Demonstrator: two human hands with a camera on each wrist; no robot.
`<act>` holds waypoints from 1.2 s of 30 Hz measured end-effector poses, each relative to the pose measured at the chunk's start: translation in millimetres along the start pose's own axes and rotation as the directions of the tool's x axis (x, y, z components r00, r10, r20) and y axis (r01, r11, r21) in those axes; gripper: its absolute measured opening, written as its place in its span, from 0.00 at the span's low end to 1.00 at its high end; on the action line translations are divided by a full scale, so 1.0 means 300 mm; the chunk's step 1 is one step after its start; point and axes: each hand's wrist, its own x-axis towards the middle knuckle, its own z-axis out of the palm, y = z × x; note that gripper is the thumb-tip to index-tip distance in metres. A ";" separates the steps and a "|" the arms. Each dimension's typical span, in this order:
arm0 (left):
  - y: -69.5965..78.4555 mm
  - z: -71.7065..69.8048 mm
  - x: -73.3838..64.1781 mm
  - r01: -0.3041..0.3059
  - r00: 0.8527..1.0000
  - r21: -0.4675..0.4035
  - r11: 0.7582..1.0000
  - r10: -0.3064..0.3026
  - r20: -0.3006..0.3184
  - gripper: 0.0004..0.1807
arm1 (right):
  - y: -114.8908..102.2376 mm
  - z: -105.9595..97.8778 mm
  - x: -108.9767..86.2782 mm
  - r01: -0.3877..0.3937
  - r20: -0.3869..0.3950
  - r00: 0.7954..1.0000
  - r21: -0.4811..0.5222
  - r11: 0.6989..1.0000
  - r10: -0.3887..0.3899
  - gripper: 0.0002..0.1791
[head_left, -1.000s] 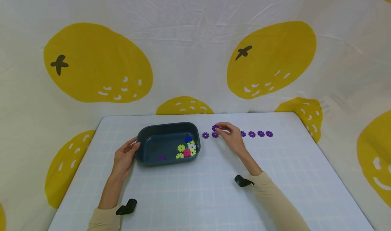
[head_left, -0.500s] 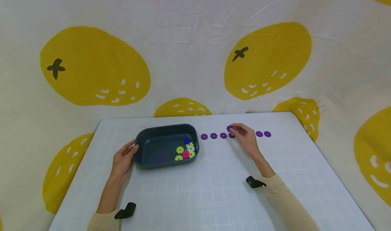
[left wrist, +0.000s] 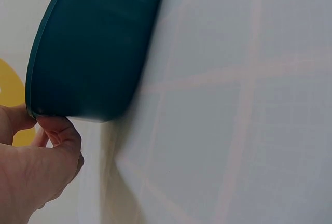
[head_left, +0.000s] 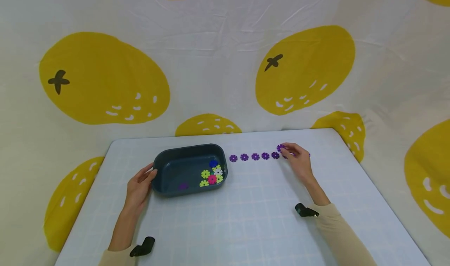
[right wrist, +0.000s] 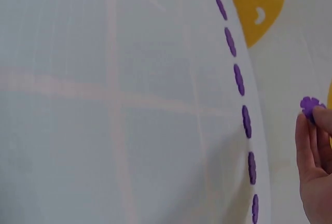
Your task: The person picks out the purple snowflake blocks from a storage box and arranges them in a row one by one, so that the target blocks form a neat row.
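My left hand (head_left: 138, 190) grips the left end of a dark teal plastic tray (head_left: 174, 170) by its rim. In the left wrist view, the thumb and fingers pinch the edge of the tray (left wrist: 88, 47). Between thumb and fingertips of my right hand (head_left: 299, 162) is a purple flower-shaped disc (head_left: 280, 148). This held disc (right wrist: 309, 107) also shows in the right wrist view, above the table. Beneath the hand runs a straight row of matching purple discs (head_left: 255, 156); the hand partly hides the row's right part.
Inside the tray, yellow discs (head_left: 205, 174), a pink disc (head_left: 212, 179), a white disc (head_left: 218, 172) and a blue disc (head_left: 213, 163) cluster at the right. Something purple (head_left: 183, 186) lies near the front wall. A pale checked cloth (head_left: 225, 227) covers the table; a lemon-patterned curtain (head_left: 211, 74) hangs behind.
My right hand has moved rightward above the row, carrying the purple disc and uncovering discs on the left. My left hand keeps its grip on the tray. The head view has shifted slightly.
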 end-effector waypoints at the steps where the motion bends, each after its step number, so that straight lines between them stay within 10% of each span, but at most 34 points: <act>1: 0.000 0.000 0.000 -0.001 1.000 0.003 1.000 0.001 0.000 0.31 | 0.005 -0.010 0.001 -0.004 -0.008 1.000 -0.004 1.000 0.004 0.17; 17: -0.004 0.003 -0.007 -0.008 1.000 0.001 1.000 0.008 -0.006 0.32 | 0.099 -0.158 0.009 -0.075 -0.162 0.984 -0.041 0.996 0.068 0.19; 36: -0.004 0.004 -0.002 -0.021 1.000 -0.046 0.999 0.021 0.010 0.32 | 0.179 -0.285 0.027 -0.339 -0.259 0.914 -0.062 0.939 0.313 0.23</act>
